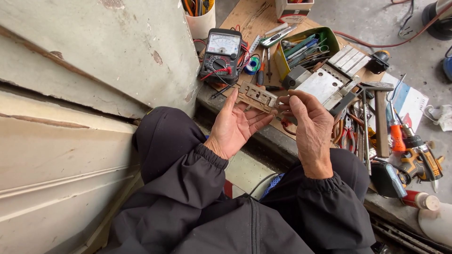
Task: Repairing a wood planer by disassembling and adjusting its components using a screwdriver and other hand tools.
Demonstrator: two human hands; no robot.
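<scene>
A small tan circuit board (256, 96) with slots is held up between both hands above my lap. My left hand (235, 124) is palm up, its fingertips under the board's left end. At the board's right end my right hand (308, 127) pinches the edge with thumb and fingers. Just behind the board lies a black analog multimeter (221, 54) with red leads.
A wooden board serves as a bench, with a green tray (329, 40) of screwdrivers and pliers, a grey metal box (322, 84), a hammer (379, 113), a yellow-black drill (421, 160) and a white cup (201, 21). A pale wall (94, 70) stands at the left.
</scene>
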